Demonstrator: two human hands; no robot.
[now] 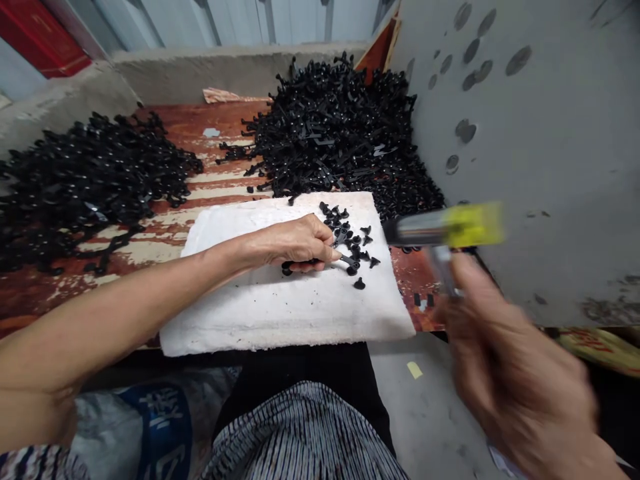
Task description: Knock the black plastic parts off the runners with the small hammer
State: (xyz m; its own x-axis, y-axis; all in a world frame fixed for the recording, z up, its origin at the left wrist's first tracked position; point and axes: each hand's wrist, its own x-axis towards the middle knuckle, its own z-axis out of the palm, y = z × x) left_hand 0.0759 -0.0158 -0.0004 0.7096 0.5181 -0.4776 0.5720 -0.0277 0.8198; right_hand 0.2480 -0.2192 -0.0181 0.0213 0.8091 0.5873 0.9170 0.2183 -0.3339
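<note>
Black part [350, 262] pinched, hammer [425, 230] rightward

The left hand's grip [310, 243] holds it over the right half of the white cloth [280, 310], long axis pointing right, beside loose pieces [359, 283]. Right of the cloth, the right hand's grip [515, 347] wraps the blurred hammer.

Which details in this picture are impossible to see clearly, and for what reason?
All in the head view:
Hammer and right hand: fine detail lost to motion blur.
Black part in the left hand: its held end is hidden by that hand.
Left black pile: cut off by the picture's left edge.
</note>
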